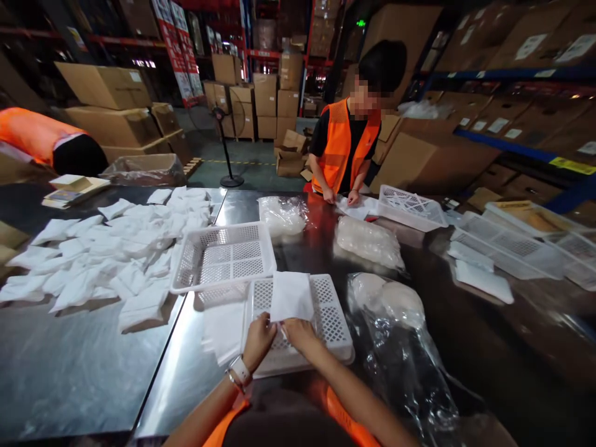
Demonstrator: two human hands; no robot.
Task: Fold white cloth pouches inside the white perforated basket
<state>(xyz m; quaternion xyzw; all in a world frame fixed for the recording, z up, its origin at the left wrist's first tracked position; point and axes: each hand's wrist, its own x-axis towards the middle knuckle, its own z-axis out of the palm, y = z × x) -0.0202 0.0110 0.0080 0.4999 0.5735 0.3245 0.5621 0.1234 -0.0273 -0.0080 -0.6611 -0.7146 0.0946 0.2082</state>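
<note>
We have both hands at the near edge of a white packet (292, 295) that lies flat over an upturned white basket (331, 313) on the steel table (84, 366). Our left hand (259, 340), a watch on its wrist, pinches the packet's near left corner, fingers curled tight on it. Our right hand (300, 334) grips the near right corner just beside it, fingers bent over the edge; the two hands almost touch. A second, flatter white sheet (222, 332) shows under the basket's left side.

Just behind stands another basket (223, 256), open side up. To its left a heap of white packets (107, 257) spreads over the table. To our right lie clear bags (386, 304) of white goods. Across the table a person in an orange vest (342, 149) has both hands down on white packets beside a further basket (410, 208).
</note>
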